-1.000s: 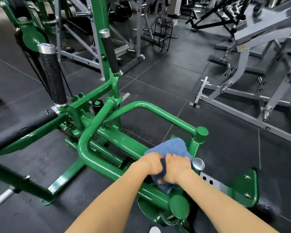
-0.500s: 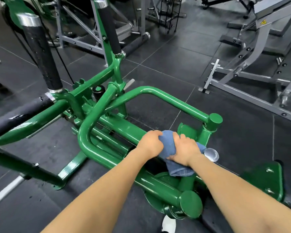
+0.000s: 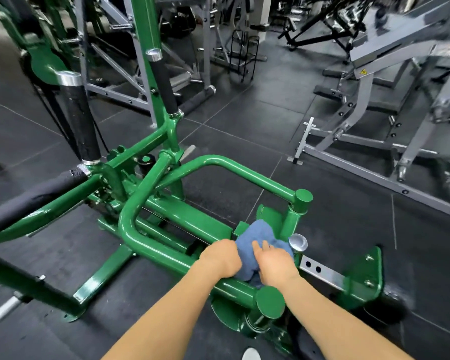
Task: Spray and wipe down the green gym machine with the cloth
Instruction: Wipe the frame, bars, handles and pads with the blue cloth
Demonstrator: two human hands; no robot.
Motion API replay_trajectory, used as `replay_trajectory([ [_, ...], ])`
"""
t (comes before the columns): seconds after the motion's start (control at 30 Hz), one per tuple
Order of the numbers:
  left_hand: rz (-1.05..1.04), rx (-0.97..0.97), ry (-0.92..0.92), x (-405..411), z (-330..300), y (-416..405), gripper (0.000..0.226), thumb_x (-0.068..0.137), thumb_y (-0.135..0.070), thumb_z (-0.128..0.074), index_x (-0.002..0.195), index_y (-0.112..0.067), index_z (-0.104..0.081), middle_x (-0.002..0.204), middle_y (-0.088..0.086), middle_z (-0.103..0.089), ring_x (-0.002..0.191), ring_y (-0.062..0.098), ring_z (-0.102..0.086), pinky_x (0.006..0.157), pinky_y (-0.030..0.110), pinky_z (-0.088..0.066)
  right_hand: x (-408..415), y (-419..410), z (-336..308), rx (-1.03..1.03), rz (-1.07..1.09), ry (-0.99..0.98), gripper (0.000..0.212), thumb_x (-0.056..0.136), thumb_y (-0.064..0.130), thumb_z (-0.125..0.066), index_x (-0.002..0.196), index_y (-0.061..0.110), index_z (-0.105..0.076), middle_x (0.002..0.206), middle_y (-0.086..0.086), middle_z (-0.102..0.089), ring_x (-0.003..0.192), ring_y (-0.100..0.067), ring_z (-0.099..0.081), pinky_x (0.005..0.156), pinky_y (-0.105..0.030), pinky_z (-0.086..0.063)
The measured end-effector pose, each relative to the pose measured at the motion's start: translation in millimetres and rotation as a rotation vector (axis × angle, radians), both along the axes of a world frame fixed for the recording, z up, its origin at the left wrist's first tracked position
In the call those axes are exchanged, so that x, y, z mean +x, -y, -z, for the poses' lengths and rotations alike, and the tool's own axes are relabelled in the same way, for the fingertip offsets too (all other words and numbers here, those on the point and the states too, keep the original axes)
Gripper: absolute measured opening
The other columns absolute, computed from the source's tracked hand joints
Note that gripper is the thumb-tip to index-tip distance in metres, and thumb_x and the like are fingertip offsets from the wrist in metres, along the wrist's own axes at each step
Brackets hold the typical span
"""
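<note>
- Both hands are side by side on the crumpled blue terry cloth [image 3: 257, 236]. Left hand [image 3: 220, 258] curled onto its left edge; right hand [image 3: 277, 263] lies over its right half with fingers fairly straight, pressing down. Whether the left actually pinches the fabric I can't tell, as its fingertips are hidden.
- Cloth sits on the glossy green tubular steel gym machine [image 3: 172, 222], at the joint just beyond the knuckles where the low tube meets a short upright post.
- No spray bottle in view.
- Risk: cloth corner hangs below the hands into the gap between tubes. A pull toward the body could snag it there.
- Risk: round chrome knob [image 3: 298, 242] touches or nearly touches the cloth just right of the right hand. A sideways stroke would likely knock the knuckles on it.
- Risk: perforated bare-metal flat bar [image 3: 322, 272] runs right of the right wrist. Its edge could catch fabric or skin.
- Risk: the gloss paint looks slick, so the press could skid off the tube.
- Room: open dark rubber floor tiles [image 3: 335, 224] beyond and right of the hands. Left of the left hand, a long bare tube run for strokes. Near side is tight: a green end cap [image 3: 270, 302] sits between the wrists.
</note>
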State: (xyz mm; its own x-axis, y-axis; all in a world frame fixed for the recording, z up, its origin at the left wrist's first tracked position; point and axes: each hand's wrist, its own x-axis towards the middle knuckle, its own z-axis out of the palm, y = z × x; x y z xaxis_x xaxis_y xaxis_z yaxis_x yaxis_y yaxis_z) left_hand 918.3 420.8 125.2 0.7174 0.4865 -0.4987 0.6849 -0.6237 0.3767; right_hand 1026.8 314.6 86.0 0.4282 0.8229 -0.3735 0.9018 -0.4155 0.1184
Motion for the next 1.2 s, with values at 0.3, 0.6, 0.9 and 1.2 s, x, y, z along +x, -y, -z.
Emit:
replay_trajectory([
  [0.3,0.008,-0.066,0.113,-17.3,-12.8,2.9,0.029,0.089,-0.017,-0.041,0.106,-0.022,-0.064,0.113,0.003,-0.067,0.104,0.027,-0.060,0.087,0.031,-0.048,-2.4,31.5,-53.0,0.009,0.135,-0.189,0.031,0.090,0.026,-0.055,0.118,0.013,-0.059,0.119,-0.009,-0.062,0.109,-0.029,-0.058,0.084,-0.032,-0.045],
  [0.6,-0.073,-0.138,0.316,12.4,-53.0,12.7,0.036,0.100,-0.031,-0.040,0.116,-0.007,-0.061,0.122,0.012,-0.063,0.110,0.029,-0.057,0.092,0.030,-0.042,46.0,54.1,-117.8,0.560,0.565,-0.255,0.021,0.091,0.035,-0.050,0.100,0.020,-0.063,0.108,-0.005,-0.066,0.093,-0.027,-0.059,0.072,-0.033,-0.044],
  [0.9,-0.029,-0.162,0.105,48.3,-36.9,41.9,0.033,0.099,-0.009,-0.037,0.120,0.008,-0.057,0.128,0.026,-0.056,0.118,0.039,-0.052,0.094,0.040,-0.039,56.2,39.4,-81.1,0.032,0.353,-0.215,0.093,0.081,0.058,-0.063,0.152,0.019,-0.015,0.141,-0.013,-0.043,0.123,-0.031,-0.048,0.097,-0.034,-0.042],
  [1.2,-0.254,-0.097,0.094,89.6,-13.6,53.3,0.026,0.092,-0.010,-0.043,0.115,0.001,-0.052,0.119,0.018,-0.060,0.108,0.034,-0.058,0.080,0.033,-0.045,91.1,18.7,-51.1,0.096,0.266,-0.264,0.069,0.089,0.069,-0.039,0.126,0.010,-0.042,0.123,-0.012,-0.057,0.110,-0.030,-0.056,0.082,-0.035,-0.043],
])
